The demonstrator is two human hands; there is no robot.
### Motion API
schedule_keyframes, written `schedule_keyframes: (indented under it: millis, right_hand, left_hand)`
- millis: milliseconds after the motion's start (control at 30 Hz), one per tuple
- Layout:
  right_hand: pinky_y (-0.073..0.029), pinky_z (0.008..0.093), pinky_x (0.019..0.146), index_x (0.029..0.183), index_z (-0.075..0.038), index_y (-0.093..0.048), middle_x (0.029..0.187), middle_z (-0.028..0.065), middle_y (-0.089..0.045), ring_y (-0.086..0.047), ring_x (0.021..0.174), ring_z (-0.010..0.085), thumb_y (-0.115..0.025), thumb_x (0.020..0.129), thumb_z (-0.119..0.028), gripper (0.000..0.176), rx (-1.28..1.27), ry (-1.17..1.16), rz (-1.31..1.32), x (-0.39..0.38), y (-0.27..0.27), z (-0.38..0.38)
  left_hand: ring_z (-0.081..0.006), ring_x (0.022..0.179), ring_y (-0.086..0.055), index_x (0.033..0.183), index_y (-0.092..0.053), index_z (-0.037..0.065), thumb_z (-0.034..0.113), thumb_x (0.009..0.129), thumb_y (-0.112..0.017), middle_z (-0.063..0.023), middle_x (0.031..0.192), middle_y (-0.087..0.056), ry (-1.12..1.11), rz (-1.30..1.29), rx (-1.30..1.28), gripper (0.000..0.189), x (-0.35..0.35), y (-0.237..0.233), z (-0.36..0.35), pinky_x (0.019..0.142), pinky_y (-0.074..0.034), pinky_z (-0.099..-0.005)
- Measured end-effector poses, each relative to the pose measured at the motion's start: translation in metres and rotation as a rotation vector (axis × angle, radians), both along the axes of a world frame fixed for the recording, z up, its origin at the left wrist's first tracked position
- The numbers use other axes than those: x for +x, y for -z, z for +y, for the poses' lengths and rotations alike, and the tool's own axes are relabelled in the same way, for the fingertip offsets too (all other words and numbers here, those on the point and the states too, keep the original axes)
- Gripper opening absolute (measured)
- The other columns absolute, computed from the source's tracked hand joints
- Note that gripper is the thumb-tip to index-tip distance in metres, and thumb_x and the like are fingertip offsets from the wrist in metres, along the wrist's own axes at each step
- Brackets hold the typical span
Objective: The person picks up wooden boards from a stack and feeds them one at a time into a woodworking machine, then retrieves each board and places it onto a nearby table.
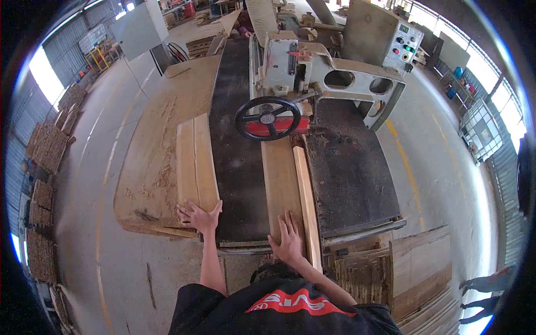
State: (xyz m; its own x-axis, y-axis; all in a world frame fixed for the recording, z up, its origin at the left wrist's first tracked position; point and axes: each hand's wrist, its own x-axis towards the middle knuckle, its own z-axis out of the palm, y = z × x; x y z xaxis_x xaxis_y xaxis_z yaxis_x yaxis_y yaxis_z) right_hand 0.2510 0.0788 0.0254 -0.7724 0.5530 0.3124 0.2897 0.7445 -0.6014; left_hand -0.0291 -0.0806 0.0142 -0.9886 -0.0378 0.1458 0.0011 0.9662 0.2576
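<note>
My left hand (pixel 200 216) lies with spread fingers on the near end of two light boards (pixel 196 162), side by side on the sawdust-covered side table. My right hand (pixel 289 239) rests, fingers apart, on a wide board (pixel 281 184) on the dark machine bed. That board's far end passes out of sight under the machine (pixel 279 61), below its black handwheel (pixel 268 118) and red guard. Along the board's right side runs a narrow wooden strip (pixel 306 201), which sticks out past the bed's near edge.
A control box (pixel 403 47) with buttons stands behind the machine at right. Wooden boards (pixel 421 268) are stacked at the lower right, beside a person's legs (pixel 480 307). More wood stacks (pixel 47 148) line the left wall. Sawdust covers the side table (pixel 151 162).
</note>
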Motion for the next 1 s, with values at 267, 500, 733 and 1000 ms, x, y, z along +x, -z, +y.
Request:
schedule_keyframes:
  millis: [267,500,733,1000]
  right_hand:
    - [-0.033,0.0547,0.127,0.156,0.003,-0.045,0.169,0.0293,-0.032,-0.029,0.158,0.0480,-0.079,0.090,-0.027,0.079,-0.026,-0.006,0.007,0.000,0.002,-0.001]
    - [-0.031,0.0543,0.128,0.156,0.002,-0.044,0.170,0.0277,-0.031,-0.027,0.159,0.0464,-0.078,0.091,-0.027,0.080,-0.041,-0.014,0.007,0.001,-0.001,0.000]
    - [-0.032,0.0541,0.127,0.157,0.001,-0.044,0.171,0.0260,-0.032,-0.028,0.159,0.0461,-0.079,0.090,-0.026,0.080,-0.032,-0.009,0.002,0.001,-0.001,0.000]
    - [-0.034,0.0540,0.126,0.157,0.002,-0.044,0.170,0.0279,-0.031,-0.030,0.157,0.0482,-0.079,0.091,-0.028,0.080,-0.037,-0.009,-0.008,0.001,-0.001,-0.001]
  left_hand:
    - [-0.0516,0.160,-0.010,0.168,-0.027,0.001,0.089,0.064,-0.077,-0.0354,0.172,-0.013,-0.010,0.013,-0.009,0.145,-0.002,0.007,0.000,0.119,-0.017,-0.0791]
    - [-0.0521,0.160,-0.011,0.168,-0.026,0.000,0.091,0.064,-0.076,-0.0358,0.172,-0.014,-0.002,0.006,-0.012,0.147,0.001,-0.003,0.001,0.119,-0.016,-0.0782]
    - [-0.0528,0.160,-0.012,0.167,-0.028,-0.001,0.091,0.064,-0.075,-0.0355,0.172,-0.014,-0.001,0.017,0.006,0.146,0.002,-0.003,0.001,0.119,-0.016,-0.0781]
    - [-0.0532,0.160,-0.011,0.167,-0.028,-0.001,0.091,0.064,-0.075,-0.0340,0.173,-0.014,-0.007,0.010,-0.018,0.146,0.002,-0.003,0.002,0.119,-0.018,-0.0779]
